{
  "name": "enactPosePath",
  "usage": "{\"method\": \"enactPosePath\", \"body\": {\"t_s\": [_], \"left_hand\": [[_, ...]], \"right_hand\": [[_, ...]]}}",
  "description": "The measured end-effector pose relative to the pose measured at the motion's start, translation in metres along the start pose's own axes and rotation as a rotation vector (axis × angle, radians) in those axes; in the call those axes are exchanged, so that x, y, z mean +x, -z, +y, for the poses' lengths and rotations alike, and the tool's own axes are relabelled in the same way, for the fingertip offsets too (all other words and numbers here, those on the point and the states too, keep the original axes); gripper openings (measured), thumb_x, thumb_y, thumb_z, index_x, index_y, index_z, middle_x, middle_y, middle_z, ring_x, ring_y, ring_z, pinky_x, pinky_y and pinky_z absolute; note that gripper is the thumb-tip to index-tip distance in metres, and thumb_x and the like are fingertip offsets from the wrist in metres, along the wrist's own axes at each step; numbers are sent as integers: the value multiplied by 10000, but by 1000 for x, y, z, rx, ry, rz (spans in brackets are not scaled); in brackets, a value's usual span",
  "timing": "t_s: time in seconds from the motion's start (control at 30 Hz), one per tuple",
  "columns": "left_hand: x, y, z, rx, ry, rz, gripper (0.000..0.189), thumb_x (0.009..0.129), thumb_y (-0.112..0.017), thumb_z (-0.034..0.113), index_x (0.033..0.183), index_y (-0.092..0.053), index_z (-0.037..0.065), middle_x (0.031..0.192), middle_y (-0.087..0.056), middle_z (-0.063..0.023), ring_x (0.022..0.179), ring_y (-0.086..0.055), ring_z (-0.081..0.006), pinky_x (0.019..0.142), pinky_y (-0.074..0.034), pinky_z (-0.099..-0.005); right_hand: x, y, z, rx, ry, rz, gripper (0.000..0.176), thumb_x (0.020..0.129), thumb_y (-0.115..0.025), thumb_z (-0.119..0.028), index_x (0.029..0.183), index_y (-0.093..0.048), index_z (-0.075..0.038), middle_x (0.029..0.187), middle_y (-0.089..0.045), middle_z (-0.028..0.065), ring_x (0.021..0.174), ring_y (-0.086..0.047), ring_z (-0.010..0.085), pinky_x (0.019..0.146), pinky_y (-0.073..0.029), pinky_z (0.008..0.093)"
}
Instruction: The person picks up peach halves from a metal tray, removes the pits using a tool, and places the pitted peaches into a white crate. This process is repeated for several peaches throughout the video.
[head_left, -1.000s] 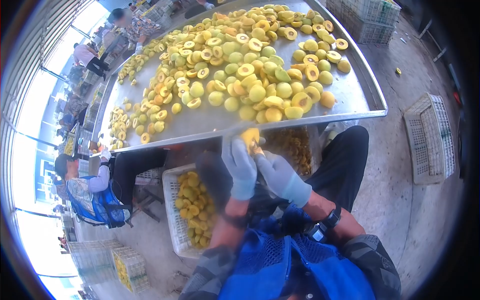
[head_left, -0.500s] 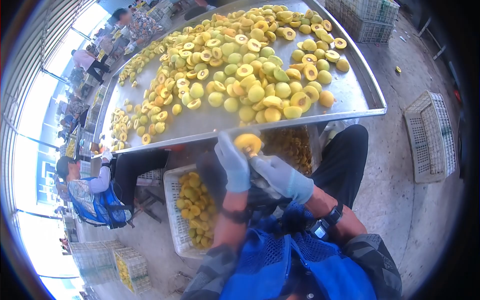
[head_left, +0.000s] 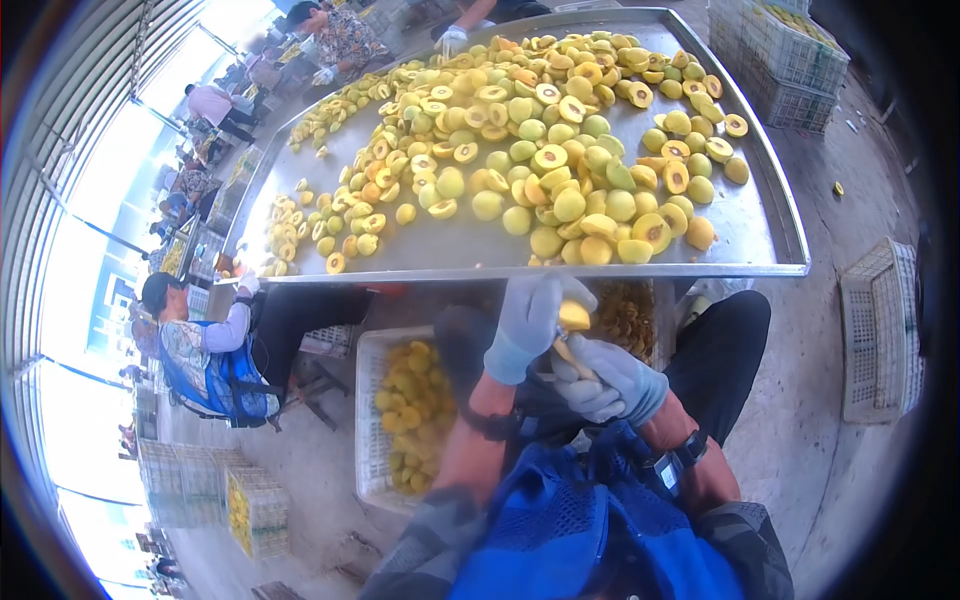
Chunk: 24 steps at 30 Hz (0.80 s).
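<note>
My left hand [head_left: 530, 315], in a pale glove, holds a yellow fruit half [head_left: 573, 316] between thumb and fingers, just below the near edge of the metal table [head_left: 420, 274]. My right hand [head_left: 608, 378], also gloved, is closed around a small tool with a light wooden-looking handle [head_left: 572, 358]. The tool's upper end is at the fruit; its tip is hidden. Many halved yellow-green fruits [head_left: 570, 205], some showing brown pits, lie heaped on the table above my hands.
A white crate of fruit [head_left: 368, 420] stands left of my legs, and a container of brownish pieces [head_left: 630, 310] sits beyond my right hand. A seated co-worker [head_left: 225, 360] is at left; another's gloved hand [head_left: 453, 40] reaches the far edge. An empty crate [head_left: 880, 330] stands right.
The view has shifted, so the table and crates appear lower and further right. My left hand has turned the fruit, which now shows less of its cut face. A co-worker's gloved hand has come into view.
</note>
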<state>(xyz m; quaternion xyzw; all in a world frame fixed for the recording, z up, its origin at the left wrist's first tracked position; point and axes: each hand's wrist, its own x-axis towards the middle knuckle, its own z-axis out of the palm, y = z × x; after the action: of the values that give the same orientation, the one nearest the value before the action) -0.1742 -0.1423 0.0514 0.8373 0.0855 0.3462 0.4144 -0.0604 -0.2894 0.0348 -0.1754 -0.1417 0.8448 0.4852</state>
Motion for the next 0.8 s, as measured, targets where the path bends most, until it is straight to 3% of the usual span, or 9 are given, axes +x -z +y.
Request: {"method": "enactPosePath", "body": {"t_s": [0.13, 0.23, 0.37, 0.47, 0.67, 0.77, 0.8], "left_hand": [[8, -1, -1, -247, -13, 4, 456, 1098, -353, 278, 911, -643, -20, 905, -739, -161, 789, -693, -248, 743, -548, -349], [4, -9, -2, -445, 56, 97, 569, 1081, -321, 304, 831, -705, -32, 857, -729, -161, 736, -683, -243, 716, -554, -338], [-5, -23, -1, -881, 288, 242, 636, 1130, -218, 467, 860, -592, 29, 769, -650, -232, 604, -637, -304, 547, -559, -374], [-4, -23, 0, -1118, 373, 271, 619, 1122, -237, 489, 882, -598, 47, 773, -654, -223, 592, -627, -304, 539, -550, -371], [-12, -20, 2, -1027, 620, 282, 604, 1102, -277, 502, 945, -617, 28, 806, -661, -202, 673, -656, -292, 626, -581, -367], [-14, -23, -17, -1090, 796, 560, 632, 1100, -287, 503, 1019, -626, -24, 861, -685, -212, 687, -664, -278, 611, -586, -365], [-15, -22, -20, -950, 745, 641, 582, 1104, -304, 462, 1040, -619, -24, 882, -685, -208, 696, -666, -277, 628, -596, -371]], "right_hand": [[10, 25, 3, 286, -76, -279, 449, 1083, -428, -541, 966, -477, -111, 635, -381, -44, 402, -291, 1, 305, -227, 168], [10, 29, 4, 287, -74, -308, 445, 1085, -432, -530, 980, -483, -100, 634, -388, -35, 404, -314, 3, 297, -232, 169], [18, 38, 10, 310, -71, -349, 448, 1090, -420, -524, 992, -489, -93, 636, -402, -21, 395, -324, 11, 286, -241, 167], [22, 42, 11, 349, -86, -370, 461, 1090, -414, -528, 988, -486, -84, 641, -409, -17, 390, -329, 13, 285, -252, 166], [26, 53, 17, 516, -129, -366, 499, 1076, -423, -557, 978, -482, -71, 647, -414, -13, 385, -329, 14, 284, -270, 163], [24, 57, 20, 505, -105, -403, 523, 1065, -419, -585, 957, -487, -78, 647, -415, -12, 385, -331, 15, 284, -282, 174], [24, 58, 20, 509, -58, -415, 536, 1061, -415, -599, 951, -490, -80, 649, -416, -12, 383, -326, 15, 283, -282, 178]]}}
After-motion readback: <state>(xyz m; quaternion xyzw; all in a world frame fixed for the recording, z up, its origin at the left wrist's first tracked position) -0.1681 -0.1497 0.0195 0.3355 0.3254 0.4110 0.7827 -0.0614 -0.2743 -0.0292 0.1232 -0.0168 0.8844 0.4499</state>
